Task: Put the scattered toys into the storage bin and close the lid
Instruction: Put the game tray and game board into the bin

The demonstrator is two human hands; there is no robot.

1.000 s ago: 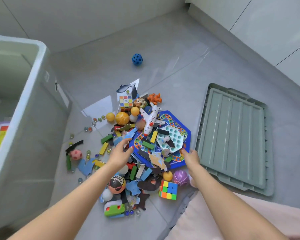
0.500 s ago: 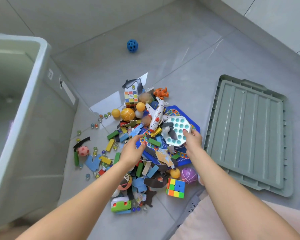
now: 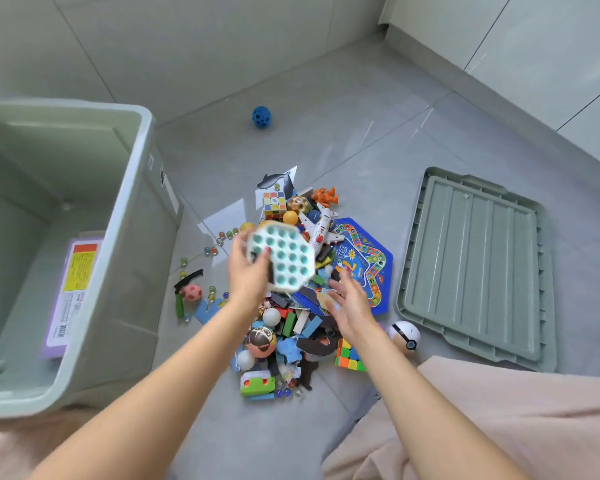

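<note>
one view only, head cam looking down. left hand (image 3: 248,271) grips the white octagonal pop-it board with teal bubbles (image 3: 280,260) by its near-left edge, thumb on top, board lifted clear above the toy pile. right hand (image 3: 349,301) is spread flat, fingers relaxed, holding nothing, hovering just over the blue hexagonal game board (image 3: 364,263).

pale green plastic storage bin (image 3: 132,216) sits to the left, lid off, with a purple flat box (image 3: 71,292) lying on its floor. matching green ribbed lid (image 3: 478,268) lies flat on the floor to the right, well apart from the bin. most toys not yet binned: white toy airplane (image 3: 321,230) resting on the game board, rubik's cube (image 3: 349,355) near the right forearm, marbles loose between pile and bin. blue holed ball (image 3: 261,117) sits alone, far side.

risks, my read:
- one-edge grip on a floppy silicone board: it could sag or slip on the swing to the bin.
- marbles are round on glossy tile; any nudge from an arm sends them rolling.
- lifting the game board with the airplane on it would tip the plane off.
- stray ball is easy to miss before closing the lid.
</note>
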